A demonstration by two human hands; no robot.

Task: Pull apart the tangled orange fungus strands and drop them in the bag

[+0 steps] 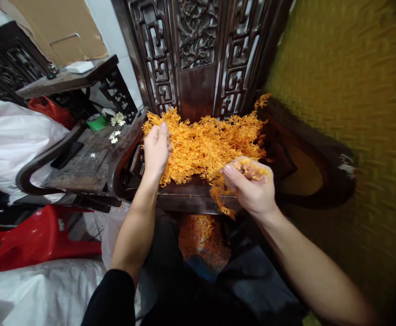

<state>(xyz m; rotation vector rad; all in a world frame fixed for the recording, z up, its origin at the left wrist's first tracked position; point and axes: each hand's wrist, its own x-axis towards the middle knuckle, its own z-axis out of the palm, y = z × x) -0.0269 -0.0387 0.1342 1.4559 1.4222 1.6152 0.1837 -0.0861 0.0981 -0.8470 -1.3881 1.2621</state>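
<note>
A heap of orange, plastic-looking artificial flower sprigs (204, 145) covers the seat of a dark carved wooden chair (198, 97). Over the heap's left end is my left hand (157, 149), its fingers curled closed; whatever they may pinch is hidden. My right hand (255, 188) is closed around a small bunch of orange sprigs (247, 167) at the front right of the heap. Some strands (223, 199) dangle below that hand over the seat's front edge.
Left stands a wooden side table (82, 165) with a green tape roll (96, 122) and pale flower pieces (117, 119). A red plastic stool (45, 235) and white sacks (17, 140) lie further left. Between my legs is a bag of orange pieces (202, 235). A yellow textured surface (347, 90) rises right.
</note>
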